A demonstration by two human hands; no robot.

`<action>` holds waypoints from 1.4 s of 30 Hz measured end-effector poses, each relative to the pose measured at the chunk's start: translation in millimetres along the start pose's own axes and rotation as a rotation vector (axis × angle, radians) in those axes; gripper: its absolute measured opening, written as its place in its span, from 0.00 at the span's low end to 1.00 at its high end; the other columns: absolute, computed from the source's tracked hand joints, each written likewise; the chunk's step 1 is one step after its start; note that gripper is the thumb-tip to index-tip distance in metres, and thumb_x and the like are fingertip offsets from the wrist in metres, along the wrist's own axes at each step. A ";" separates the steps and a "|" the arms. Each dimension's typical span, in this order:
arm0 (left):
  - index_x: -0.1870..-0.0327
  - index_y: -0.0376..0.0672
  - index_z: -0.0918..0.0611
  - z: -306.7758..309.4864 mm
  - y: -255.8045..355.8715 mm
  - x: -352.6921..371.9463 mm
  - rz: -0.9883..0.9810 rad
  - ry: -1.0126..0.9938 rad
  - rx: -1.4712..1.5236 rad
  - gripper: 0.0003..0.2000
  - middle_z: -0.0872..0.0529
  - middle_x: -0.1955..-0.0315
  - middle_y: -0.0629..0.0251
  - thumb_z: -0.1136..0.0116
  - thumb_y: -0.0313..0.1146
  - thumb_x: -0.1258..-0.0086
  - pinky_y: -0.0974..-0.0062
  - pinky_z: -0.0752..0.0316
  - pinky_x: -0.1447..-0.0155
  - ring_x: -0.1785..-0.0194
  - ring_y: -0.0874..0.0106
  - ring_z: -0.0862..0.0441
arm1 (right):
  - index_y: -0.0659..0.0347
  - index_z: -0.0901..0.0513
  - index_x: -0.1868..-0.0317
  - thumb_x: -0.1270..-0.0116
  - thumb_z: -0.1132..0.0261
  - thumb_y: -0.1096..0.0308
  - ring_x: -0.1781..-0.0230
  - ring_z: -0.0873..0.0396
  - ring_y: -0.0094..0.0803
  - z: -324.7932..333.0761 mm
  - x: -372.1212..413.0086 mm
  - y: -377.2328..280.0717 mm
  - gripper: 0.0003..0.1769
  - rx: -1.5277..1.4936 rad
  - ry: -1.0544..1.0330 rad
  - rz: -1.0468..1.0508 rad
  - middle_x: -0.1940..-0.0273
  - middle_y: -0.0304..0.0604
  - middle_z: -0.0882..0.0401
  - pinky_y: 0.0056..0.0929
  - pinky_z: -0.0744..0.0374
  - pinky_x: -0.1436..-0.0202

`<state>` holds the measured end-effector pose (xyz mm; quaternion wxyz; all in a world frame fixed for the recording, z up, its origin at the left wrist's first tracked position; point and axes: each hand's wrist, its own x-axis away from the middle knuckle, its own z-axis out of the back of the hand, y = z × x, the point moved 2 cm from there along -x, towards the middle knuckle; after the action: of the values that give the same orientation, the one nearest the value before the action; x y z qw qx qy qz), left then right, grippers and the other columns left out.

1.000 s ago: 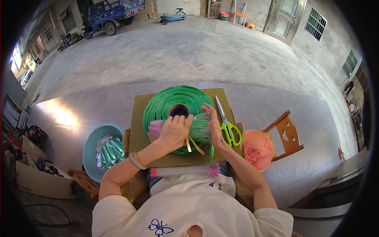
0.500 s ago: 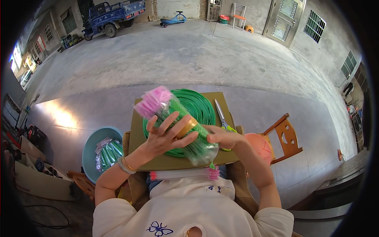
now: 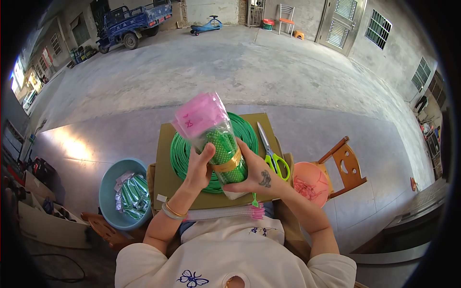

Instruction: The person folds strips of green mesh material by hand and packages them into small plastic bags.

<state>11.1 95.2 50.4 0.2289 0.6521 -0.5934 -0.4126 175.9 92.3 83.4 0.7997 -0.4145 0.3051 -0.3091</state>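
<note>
White cloth of the person's shirt (image 3: 230, 249) fills the near edge, and just beyond it a strip (image 3: 225, 211) of pink-tipped pieces lies across the lap. Above that, both hands close on the bundle (image 3: 218, 144), a clear bag of green sticks with pink tags at its top. The left hand (image 3: 199, 168) grips it from the left with the thumb up along the bag. The right hand (image 3: 257, 177) cups its right side and lower end.

A second ago the bundle lay flat on the roll (image 3: 185, 153) with both hands pressing on it and the tan band's ends trailing loose. Half a second ago it was lifted at a slant in the left hand alone. Now it stands nearly upright, clear of the board (image 3: 165, 177), pink end up, and the band (image 3: 228, 163) sits snug round its middle. The tying looks done, and the bundle seems to be up for a check.

Scissors (image 3: 271, 153) lie on the board to the right of the roll. A blue basin (image 3: 108, 187) of green packets (image 3: 132, 192) stands to the left, with a pink basin (image 3: 312, 180) and a chair (image 3: 348, 161) to the right. A truck (image 3: 132, 19) is parked far off across the yard.
</note>
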 end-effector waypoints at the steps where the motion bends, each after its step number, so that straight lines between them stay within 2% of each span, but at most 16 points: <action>1: 0.41 0.37 0.32 -5.2 4.0 -0.9 0.005 0.031 0.005 0.33 0.22 0.51 0.62 0.33 0.47 0.41 0.71 0.28 0.42 0.48 0.71 0.23 | 0.64 0.49 0.30 0.57 0.24 0.60 0.39 0.31 0.46 -2.1 1.6 -3.5 0.57 0.034 0.012 -0.017 0.40 0.57 0.33 0.35 0.33 0.37; 6: 0.45 0.36 0.28 -6.2 5.6 3.3 0.001 0.123 0.039 0.27 0.19 0.56 0.62 0.33 0.42 0.41 0.72 0.24 0.49 0.54 0.71 0.19 | 0.63 0.53 0.29 0.56 0.25 0.57 0.40 0.31 0.50 -23.7 8.9 0.6 0.59 0.260 0.113 -0.081 0.40 0.60 0.34 0.38 0.31 0.38; 10: 0.46 0.35 0.28 -4.2 2.1 12.9 -0.034 0.140 0.034 0.27 0.19 0.56 0.61 0.33 0.41 0.42 0.73 0.23 0.50 0.54 0.71 0.19 | 0.64 0.54 0.29 0.57 0.24 0.59 0.41 0.31 0.51 -22.2 7.3 -2.2 0.60 0.159 0.088 0.038 0.43 0.59 0.32 0.38 0.31 0.39; 12: 0.44 0.35 0.29 -10.5 3.8 15.8 -0.040 0.084 -0.005 0.29 0.20 0.54 0.61 0.32 0.41 0.42 0.72 0.25 0.47 0.51 0.71 0.20 | 0.64 0.54 0.29 0.60 0.24 0.60 0.46 0.28 0.53 -19.8 4.3 0.2 0.62 -0.004 0.094 0.118 0.47 0.60 0.29 0.38 0.31 0.41; 16: 0.40 0.34 0.34 -26.9 4.0 13.6 -0.046 0.021 -0.120 0.34 0.26 0.45 0.58 0.34 0.45 0.40 0.68 0.34 0.37 0.41 0.71 0.28 | 0.65 0.46 0.31 0.59 0.23 0.64 0.42 0.29 0.41 6.3 13.6 5.1 0.56 -0.141 0.130 0.044 0.45 0.52 0.28 0.33 0.32 0.38; 17: 0.35 0.34 0.40 -32.9 8.8 10.8 -0.079 -0.081 -0.188 0.37 0.34 0.37 0.56 0.39 0.49 0.37 0.66 0.45 0.30 0.32 0.66 0.39 | 0.65 0.44 0.32 0.58 0.24 0.65 0.42 0.29 0.37 23.8 20.0 6.8 0.53 -0.117 0.192 0.072 0.45 0.49 0.28 0.32 0.33 0.37; 20: 0.31 0.37 0.45 -28.4 22.8 8.3 -0.049 0.009 -0.295 0.39 0.40 0.33 0.56 0.42 0.51 0.35 0.66 0.56 0.26 0.28 0.64 0.47 | 0.61 0.32 0.42 0.51 0.26 0.67 0.56 0.25 0.25 121.7 69.2 32.0 0.36 -0.221 0.753 0.007 0.54 0.39 0.25 0.26 0.24 0.51; 21: 0.32 0.36 0.42 -16.7 20.7 5.6 -0.130 0.015 -0.302 0.32 0.38 0.33 0.56 0.44 0.43 0.32 0.67 0.55 0.26 0.28 0.63 0.45 | 0.64 0.30 0.45 0.48 0.27 0.63 0.58 0.22 0.29 162.4 92.8 31.8 0.32 -0.203 1.022 0.021 0.54 0.42 0.23 0.31 0.22 0.55; 24: 0.35 0.35 0.36 13.3 34.9 7.3 -0.103 0.068 -0.462 0.26 0.35 0.35 0.55 0.45 0.36 0.30 0.65 0.50 0.28 0.28 0.60 0.45 | 0.67 0.28 0.44 0.52 0.24 0.56 0.55 0.22 0.31 303.2 223.2 92.4 0.38 0.051 1.863 0.089 0.51 0.45 0.23 0.31 0.20 0.54; 25: 0.36 0.35 0.34 24.9 41.4 8.5 -0.110 0.119 -0.460 0.24 0.33 0.36 0.55 0.46 0.34 0.30 0.65 0.50 0.28 0.28 0.60 0.44 | 0.67 0.23 0.52 0.58 0.21 0.56 0.62 0.20 0.34 336.6 284.2 109.7 0.35 0.232 2.033 0.025 0.55 0.47 0.21 0.34 0.19 0.57; 26: 0.38 0.34 0.32 37.4 48.5 11.2 -0.111 0.170 -0.459 0.22 0.32 0.37 0.55 0.46 0.32 0.31 0.65 0.50 0.28 0.29 0.61 0.43 | 0.67 0.22 0.57 0.62 0.20 0.49 0.62 0.19 0.38 333.9 328.3 109.1 0.37 0.464 2.228 -0.382 0.57 0.50 0.20 0.35 0.18 0.55; 29: 0.41 0.34 0.28 66.5 74.7 18.7 -0.156 0.311 -0.522 0.18 0.28 0.40 0.57 0.47 0.29 0.31 0.66 0.49 0.28 0.29 0.62 0.41 | 0.65 0.25 0.54 0.63 0.24 0.39 0.61 0.18 0.40 328.2 499.5 209.5 0.44 0.515 2.288 -1.250 0.58 0.51 0.20 0.43 0.20 0.54; 33: 0.44 0.34 0.25 89.2 109.1 30.9 -0.222 0.478 -0.628 0.16 0.27 0.40 0.56 0.46 0.29 0.32 0.67 0.47 0.29 0.29 0.63 0.40 | 0.61 0.25 0.49 0.66 0.29 0.29 0.50 0.22 0.43 165.3 517.6 223.5 0.50 0.435 1.826 -1.722 0.50 0.56 0.24 0.44 0.22 0.50; 34: 0.45 0.34 0.24 92.1 113.3 32.9 -0.225 0.490 -0.645 0.16 0.28 0.40 0.55 0.45 0.29 0.32 0.67 0.47 0.29 0.29 0.63 0.40 | 0.60 0.22 0.54 0.64 0.27 0.34 0.52 0.22 0.44 135.2 525.7 258.9 0.43 0.750 1.745 -2.162 0.53 0.55 0.22 0.43 0.21 0.53; 35: 0.45 0.35 0.24 95.3 117.4 35.8 -0.227 0.506 -0.661 0.16 0.28 0.39 0.55 0.45 0.29 0.33 0.67 0.46 0.29 0.29 0.63 0.40 | 0.60 0.21 0.54 0.64 0.28 0.36 0.53 0.22 0.44 100.6 535.5 288.1 0.42 0.730 1.670 -2.358 0.54 0.55 0.22 0.43 0.21 0.53; 42: 0.50 0.40 0.20 112.3 129.0 46.5 -0.220 0.590 -0.991 0.13 0.30 0.38 0.55 0.42 0.30 0.35 0.70 0.39 0.34 0.32 0.65 0.36 | 0.59 0.21 0.61 0.61 0.30 0.44 0.59 0.21 0.44 -4.4 497.4 339.0 0.31 0.250 1.482 -2.356 0.60 0.54 0.21 0.42 0.21 0.57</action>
<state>-157.4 47.3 77.4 0.6180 0.6123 -0.1698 -0.4630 564.3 -123.8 -322.7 -0.2414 -0.0930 0.0988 -0.9609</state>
